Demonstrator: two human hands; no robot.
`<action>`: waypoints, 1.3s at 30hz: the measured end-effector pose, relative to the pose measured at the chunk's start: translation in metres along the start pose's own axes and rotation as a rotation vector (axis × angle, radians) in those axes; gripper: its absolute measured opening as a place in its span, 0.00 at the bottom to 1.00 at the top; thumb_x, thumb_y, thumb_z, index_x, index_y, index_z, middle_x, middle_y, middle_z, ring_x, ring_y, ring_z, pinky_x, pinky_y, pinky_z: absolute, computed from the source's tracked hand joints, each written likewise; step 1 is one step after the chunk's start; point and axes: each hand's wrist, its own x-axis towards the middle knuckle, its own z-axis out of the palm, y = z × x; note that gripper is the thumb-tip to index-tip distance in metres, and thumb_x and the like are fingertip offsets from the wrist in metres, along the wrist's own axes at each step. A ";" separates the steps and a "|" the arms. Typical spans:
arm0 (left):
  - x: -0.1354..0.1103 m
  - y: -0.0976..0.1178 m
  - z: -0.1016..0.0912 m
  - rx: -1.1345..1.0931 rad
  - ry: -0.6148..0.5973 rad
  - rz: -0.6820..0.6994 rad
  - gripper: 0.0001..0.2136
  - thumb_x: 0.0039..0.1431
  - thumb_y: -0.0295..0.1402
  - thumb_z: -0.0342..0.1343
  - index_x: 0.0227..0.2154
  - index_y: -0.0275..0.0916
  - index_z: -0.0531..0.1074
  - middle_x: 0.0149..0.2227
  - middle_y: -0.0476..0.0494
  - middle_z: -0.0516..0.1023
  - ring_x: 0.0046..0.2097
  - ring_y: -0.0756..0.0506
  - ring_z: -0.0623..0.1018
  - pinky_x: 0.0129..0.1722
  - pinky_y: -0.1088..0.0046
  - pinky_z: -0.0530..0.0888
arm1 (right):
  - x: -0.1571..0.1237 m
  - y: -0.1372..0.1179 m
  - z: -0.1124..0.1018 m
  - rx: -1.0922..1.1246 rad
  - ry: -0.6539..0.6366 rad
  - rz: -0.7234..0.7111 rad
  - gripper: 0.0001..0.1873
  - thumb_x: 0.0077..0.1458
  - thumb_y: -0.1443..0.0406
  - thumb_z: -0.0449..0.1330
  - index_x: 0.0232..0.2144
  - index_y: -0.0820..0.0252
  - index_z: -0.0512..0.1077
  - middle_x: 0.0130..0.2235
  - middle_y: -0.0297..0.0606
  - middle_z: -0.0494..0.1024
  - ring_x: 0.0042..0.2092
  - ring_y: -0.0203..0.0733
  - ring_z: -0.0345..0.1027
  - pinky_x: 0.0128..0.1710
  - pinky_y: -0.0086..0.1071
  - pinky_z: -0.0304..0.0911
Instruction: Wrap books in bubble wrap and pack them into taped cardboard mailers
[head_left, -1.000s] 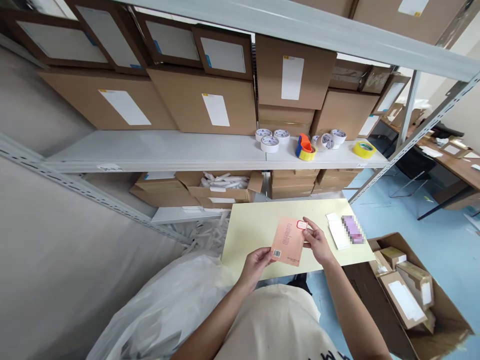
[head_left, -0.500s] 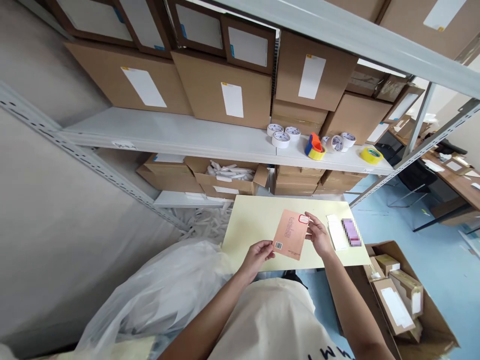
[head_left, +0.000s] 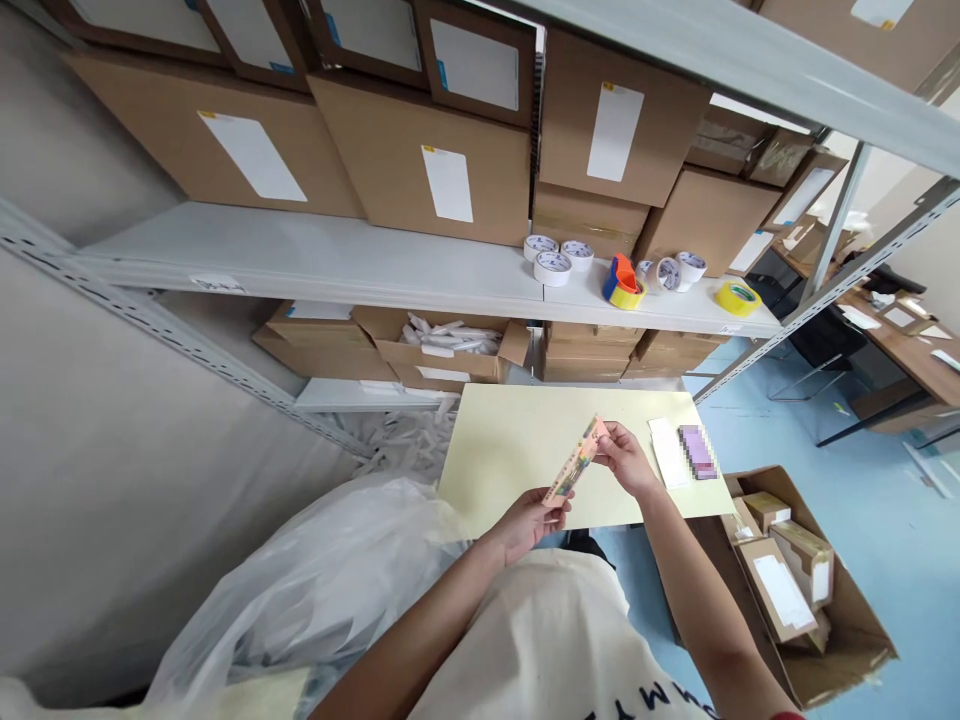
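Above the pale yellow tabletop (head_left: pixel 495 440), both hands grip a thin pink-orange booklet (head_left: pixel 576 464). It is tipped steeply, so only a narrow slanted strip of its face shows, with a colourful picture and some print. My left hand (head_left: pixel 531 522) pinches its lower left corner, fingers beneath and thumb hidden in part. My right hand (head_left: pixel 624 458) is closed on the upper right end. To the right of that hand lie a white sheet or card (head_left: pixel 667 453) and a purple item (head_left: pixel 698 452) blurred by pixels.
Behind the table stands a grey metal shelf (head_left: pixel 330 260) with cardboard boxes (head_left: pixel 427 170) and tape rolls (head_left: pixel 553 268). An open carton (head_left: pixel 855 620) holding smaller boxes is on the floor at right. Crumpled clear plastic (head_left: pixel 300 590) fills the left side.
The booklet has turned from its flat back side, with barcode and red mark, to a steep tilt showing a colourful side. Both hands rotated with it. The view shifted slightly.
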 end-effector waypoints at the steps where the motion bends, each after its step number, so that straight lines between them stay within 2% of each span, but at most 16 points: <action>1: 0.000 0.002 -0.002 0.037 0.028 0.009 0.18 0.36 0.35 0.73 0.32 0.36 0.80 0.31 0.43 0.79 0.32 0.50 0.74 0.35 0.74 0.69 | 0.000 0.001 -0.002 0.000 0.019 0.000 0.20 0.45 0.49 0.69 0.34 0.54 0.73 0.32 0.33 0.78 0.34 0.38 0.73 0.38 0.38 0.72; 4: 0.001 0.011 -0.013 0.067 0.103 0.093 0.21 0.37 0.44 0.71 0.35 0.39 0.79 0.40 0.39 0.82 0.41 0.44 0.77 0.39 0.72 0.70 | -0.002 0.000 -0.009 -0.023 0.085 0.007 0.21 0.43 0.50 0.70 0.34 0.55 0.74 0.30 0.32 0.77 0.32 0.37 0.71 0.34 0.35 0.72; 6: 0.001 0.020 -0.021 0.047 0.135 0.174 0.24 0.39 0.53 0.67 0.35 0.39 0.79 0.41 0.38 0.82 0.42 0.42 0.78 0.40 0.69 0.71 | -0.004 -0.003 -0.013 -0.048 0.111 0.019 0.22 0.42 0.50 0.70 0.34 0.56 0.75 0.31 0.33 0.77 0.32 0.37 0.71 0.34 0.35 0.72; 8: 0.000 0.029 -0.025 0.095 0.146 0.256 0.27 0.40 0.58 0.64 0.35 0.38 0.79 0.41 0.37 0.82 0.42 0.41 0.78 0.41 0.66 0.72 | -0.006 -0.006 -0.015 -0.072 0.121 0.031 0.23 0.41 0.49 0.70 0.36 0.56 0.76 0.31 0.34 0.78 0.32 0.38 0.72 0.33 0.35 0.72; 12: 0.001 0.038 -0.019 0.331 0.128 0.359 0.24 0.40 0.52 0.67 0.35 0.39 0.79 0.39 0.37 0.82 0.40 0.41 0.79 0.41 0.66 0.73 | -0.010 -0.009 -0.016 -0.112 0.133 0.054 0.24 0.42 0.49 0.70 0.38 0.57 0.76 0.33 0.35 0.79 0.33 0.39 0.72 0.33 0.36 0.72; 17: 0.007 0.027 -0.007 0.485 0.123 0.403 0.18 0.41 0.48 0.67 0.29 0.38 0.79 0.30 0.42 0.82 0.32 0.44 0.77 0.33 0.70 0.73 | -0.014 -0.005 -0.017 -0.105 0.210 0.074 0.25 0.40 0.50 0.71 0.39 0.56 0.75 0.31 0.33 0.79 0.32 0.38 0.72 0.30 0.33 0.70; 23: 0.015 0.009 0.001 0.333 0.211 0.383 0.20 0.39 0.50 0.68 0.28 0.38 0.80 0.30 0.43 0.82 0.32 0.45 0.77 0.32 0.72 0.71 | -0.005 0.007 -0.015 0.022 0.272 0.046 0.25 0.43 0.50 0.69 0.40 0.55 0.72 0.27 0.31 0.78 0.28 0.36 0.69 0.28 0.30 0.66; 29: 0.028 0.001 0.016 0.087 0.298 0.342 0.26 0.30 0.52 0.72 0.29 0.37 0.80 0.26 0.46 0.79 0.28 0.50 0.73 0.29 0.75 0.68 | -0.019 0.011 -0.013 0.091 0.125 0.098 0.28 0.45 0.52 0.70 0.48 0.53 0.72 0.33 0.34 0.81 0.32 0.40 0.73 0.30 0.32 0.68; 34: 0.036 0.001 0.028 0.062 0.312 0.370 0.26 0.31 0.51 0.71 0.31 0.36 0.80 0.28 0.45 0.80 0.28 0.50 0.73 0.31 0.74 0.69 | -0.043 0.008 -0.031 0.075 0.070 0.167 0.30 0.46 0.53 0.70 0.52 0.49 0.72 0.43 0.36 0.80 0.38 0.41 0.75 0.37 0.35 0.72; 39: 0.046 -0.006 0.043 0.161 0.367 0.390 0.26 0.33 0.52 0.70 0.33 0.37 0.80 0.27 0.45 0.79 0.28 0.49 0.72 0.29 0.74 0.68 | -0.044 0.008 -0.055 0.073 0.080 0.178 0.30 0.44 0.53 0.70 0.50 0.48 0.74 0.42 0.34 0.79 0.38 0.39 0.75 0.36 0.35 0.73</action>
